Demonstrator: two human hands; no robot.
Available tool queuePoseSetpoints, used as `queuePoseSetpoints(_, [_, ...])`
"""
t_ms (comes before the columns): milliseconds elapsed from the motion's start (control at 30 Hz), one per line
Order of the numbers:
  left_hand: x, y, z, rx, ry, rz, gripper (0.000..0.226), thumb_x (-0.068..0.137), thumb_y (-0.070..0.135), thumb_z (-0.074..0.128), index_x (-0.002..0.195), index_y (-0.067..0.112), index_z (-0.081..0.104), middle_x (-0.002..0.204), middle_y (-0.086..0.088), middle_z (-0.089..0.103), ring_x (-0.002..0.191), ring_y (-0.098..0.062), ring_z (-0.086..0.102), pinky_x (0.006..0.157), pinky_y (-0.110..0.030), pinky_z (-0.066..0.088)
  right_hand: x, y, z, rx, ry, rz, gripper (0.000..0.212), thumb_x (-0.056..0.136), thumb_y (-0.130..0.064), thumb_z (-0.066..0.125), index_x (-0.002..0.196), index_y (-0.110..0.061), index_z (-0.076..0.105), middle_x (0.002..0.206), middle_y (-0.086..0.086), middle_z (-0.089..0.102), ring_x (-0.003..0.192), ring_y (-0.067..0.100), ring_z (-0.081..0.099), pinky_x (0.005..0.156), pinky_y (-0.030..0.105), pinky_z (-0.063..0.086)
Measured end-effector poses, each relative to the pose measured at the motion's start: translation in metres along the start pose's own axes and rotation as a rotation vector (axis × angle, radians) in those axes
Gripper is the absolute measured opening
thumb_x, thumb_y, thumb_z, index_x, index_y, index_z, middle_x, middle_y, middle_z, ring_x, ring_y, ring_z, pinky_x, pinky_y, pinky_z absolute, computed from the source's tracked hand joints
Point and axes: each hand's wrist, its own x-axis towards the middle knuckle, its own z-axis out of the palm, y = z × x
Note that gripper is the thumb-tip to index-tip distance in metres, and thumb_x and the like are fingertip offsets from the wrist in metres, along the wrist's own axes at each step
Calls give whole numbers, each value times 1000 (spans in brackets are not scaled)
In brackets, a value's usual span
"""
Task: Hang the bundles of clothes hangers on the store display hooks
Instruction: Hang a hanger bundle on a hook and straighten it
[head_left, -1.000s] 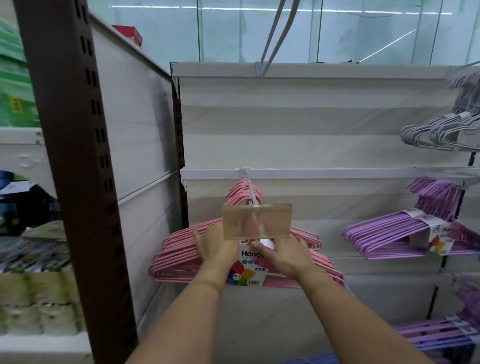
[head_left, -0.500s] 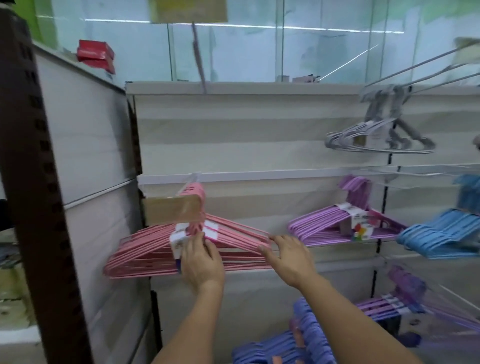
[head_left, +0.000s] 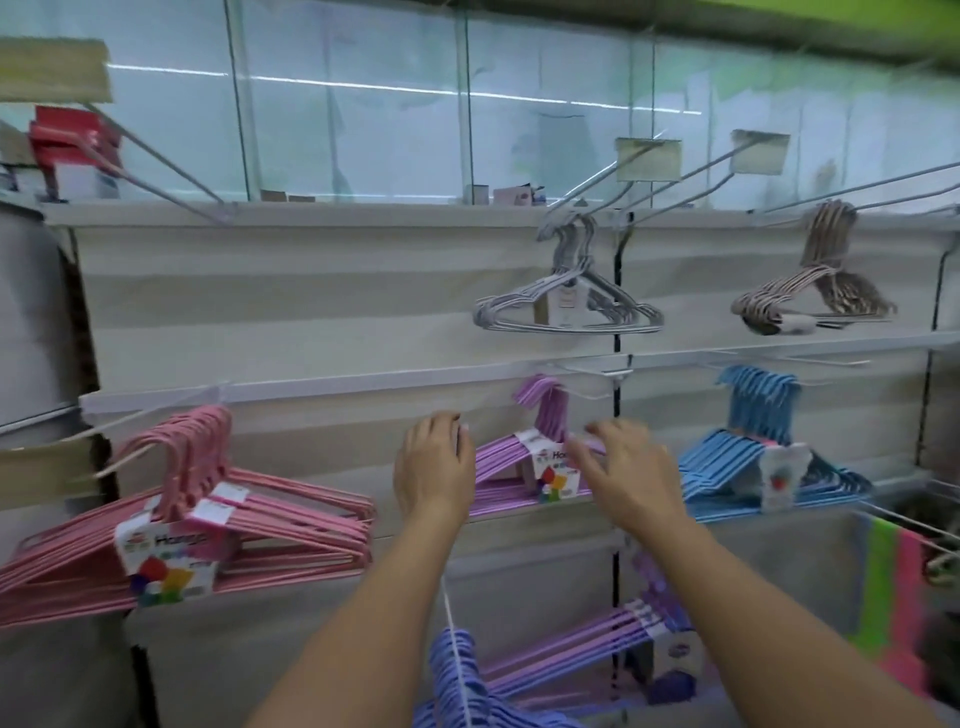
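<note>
Both hands reached toward the purple hanger bundle (head_left: 524, 470), which hung from its display hook (head_left: 582, 371) at the middle of the wall: the left hand (head_left: 434, 470) was just left of it with fingers extended and its grip released, and the right hand (head_left: 626, 475) was at its right end, fingers spread and holding nothing, though blur hid whether the fingertips touched. The pink hanger bundle (head_left: 208, 525) hung well left of the purple one, the blue hanger bundle (head_left: 758, 467) just right of it.

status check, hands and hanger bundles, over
Left hand and right hand open, empty, flanking hung purple plastic hanger bundle. Pink plastic hanger bundle hung. Nothing blocking.
</note>
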Motion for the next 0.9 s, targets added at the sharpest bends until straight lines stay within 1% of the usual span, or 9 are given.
queuePoseSetpoints(100, [26,22,10,-10,4,-36,37,100,31,40,129,15,54,130,-6,54,118,-25,47,95,-37,39,29,26,-22,-15,107,61,47,98,-49,33,121,-16,58,117,5,59,110,24,50,87,36,37])
queuePoseSetpoints(233, [66,45,30,-82,4,-121,46,100,40,38,141,21,41,144,-4,41,128,-25,40,98,-39,38,70,53,-32,-11,199,113,44,100,-44,32,112,-14,62,112,8,62,106,28,52,84,38,38])
queuePoseSetpoints(300, [87,52,40,-76,13,-114,48,100,41,37,144,22,37,146,-3,39,131,-24,37,101,-40,36,90,63,-33,-9,222,146,42,100,-43,31,109,-14,61,110,9,61,105,29,51,84,39,38])
queuePoseSetpoints(367, [105,58,50,3,56,-60,47,100,41,37,143,22,38,145,-2,42,131,-23,37,107,-40,31,108,70,-31,-2,237,167,41,101,-41,30,108,-14,60,111,10,60,107,29,49,86,40,38])
queuePoseSetpoints(467, [135,73,64,164,100,15,45,101,40,34,143,24,38,145,1,43,134,-20,35,116,-43,16,138,82,-27,-21,244,170,42,102,-40,28,118,-14,57,121,10,58,113,28,46,92,40,35])
queuePoseSetpoints(567, [160,90,75,282,85,87,43,103,37,26,143,27,37,151,4,36,141,-17,26,117,-46,2,165,89,-24,-12,234,158,44,102,-39,29,132,-16,51,133,9,54,122,28,43,98,38,33])
queuePoseSetpoints(700, [183,110,97,394,12,199,44,103,35,21,144,26,36,153,1,31,144,-19,21,117,-49,-4,193,96,-8,36,222,147,47,102,-39,30,142,-17,40,143,6,46,132,26,36,107,36,27])
queuePoseSetpoints(800, [198,119,112,457,-58,152,49,102,44,16,140,24,40,148,-4,40,141,-24,28,117,-52,-1,213,103,9,69,215,93,48,102,-42,28,143,-18,37,145,3,43,133,24,33,110,37,22])
queuePoseSetpoints(900, [208,125,114,507,-111,129,62,97,59,11,131,22,48,121,-7,62,119,-28,53,113,-52,11,237,111,16,64,224,41,53,99,-50,25,142,-20,36,147,0,40,135,21,31,113,43,18])
